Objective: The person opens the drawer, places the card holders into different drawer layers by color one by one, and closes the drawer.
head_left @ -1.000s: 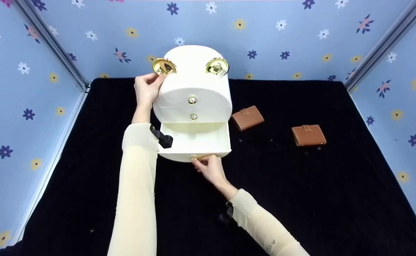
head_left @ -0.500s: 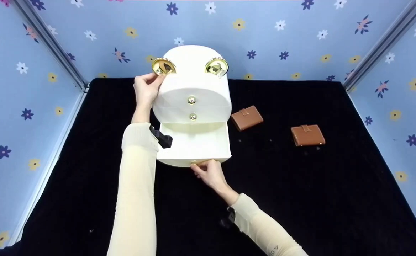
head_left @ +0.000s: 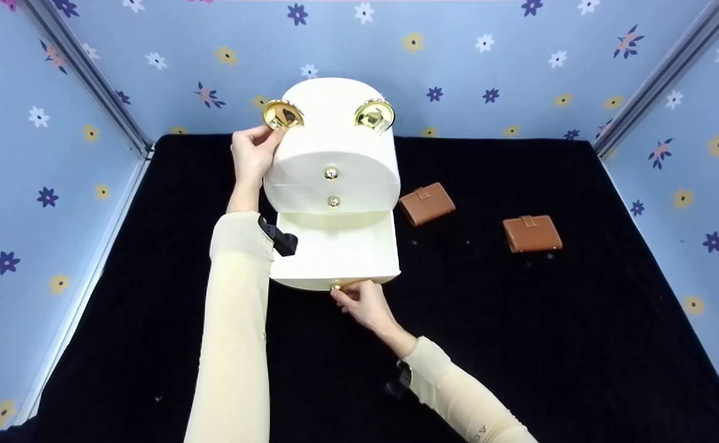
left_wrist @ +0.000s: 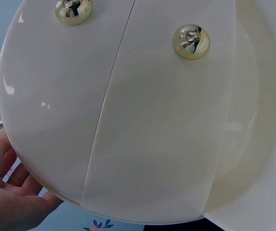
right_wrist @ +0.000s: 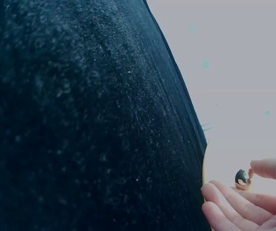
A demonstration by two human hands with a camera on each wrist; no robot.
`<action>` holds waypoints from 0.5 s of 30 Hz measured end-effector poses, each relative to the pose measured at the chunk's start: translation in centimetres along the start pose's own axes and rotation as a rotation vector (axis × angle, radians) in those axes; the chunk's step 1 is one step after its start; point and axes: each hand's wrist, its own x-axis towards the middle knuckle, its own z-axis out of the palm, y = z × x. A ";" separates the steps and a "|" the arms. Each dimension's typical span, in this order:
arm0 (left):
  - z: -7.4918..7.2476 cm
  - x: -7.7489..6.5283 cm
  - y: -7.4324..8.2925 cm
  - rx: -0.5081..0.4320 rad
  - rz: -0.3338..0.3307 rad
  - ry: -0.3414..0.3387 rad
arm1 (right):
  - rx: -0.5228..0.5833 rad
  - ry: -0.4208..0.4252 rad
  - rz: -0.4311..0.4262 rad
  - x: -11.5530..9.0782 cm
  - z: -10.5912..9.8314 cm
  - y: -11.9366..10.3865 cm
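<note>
A white rounded drawer box (head_left: pixel 334 138) stands toward the back of the black cloth, with two gold round ornaments on top. Its bottom drawer (head_left: pixel 310 283) is pulled far out, its white floor bare. Two upper drawers are closed, each with a gold knob (left_wrist: pixel 191 42). My left hand (head_left: pixel 253 154) holds the box's left side just below the left gold ornament (head_left: pixel 283 115); in the left wrist view its fingers lie at the box's curved edge. My right hand (head_left: pixel 365 303) grips the bottom drawer by its knob (right_wrist: pixel 242 179), fingers along the front's lower edge.
Right of the box lies a brown wallet (head_left: pixel 428 204) with a strap, close to the drawer. A second brown wallet (head_left: pixel 532 234) lies farther right. Blue flowered walls (head_left: pixel 457 67) border the black cloth (head_left: pixel 550 344) at the back and both sides.
The bottom drawer has slid a little farther out toward me, with my right hand on it. My left hand, the box and the wallets have stayed where they were.
</note>
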 end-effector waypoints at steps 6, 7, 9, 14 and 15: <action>0.0 0.1 0.1 0.009 -0.011 -0.002 | -0.044 -0.017 -0.029 -0.5 -0.7 0.1; 0.0 0.1 0.1 0.011 -0.013 -0.002 | -0.045 -0.020 -0.035 -0.7 -0.8 0.1; 0.0 0.1 0.1 0.011 -0.014 -0.003 | -0.040 -0.030 -0.042 -1.0 -1.1 0.1; 0.1 0.2 0.0 0.019 -0.005 0.003 | -0.032 -0.047 -0.047 -1.8 -1.9 0.3; 0.1 0.2 0.0 0.018 0.001 0.004 | -0.038 -0.047 -0.050 -1.9 -2.1 0.4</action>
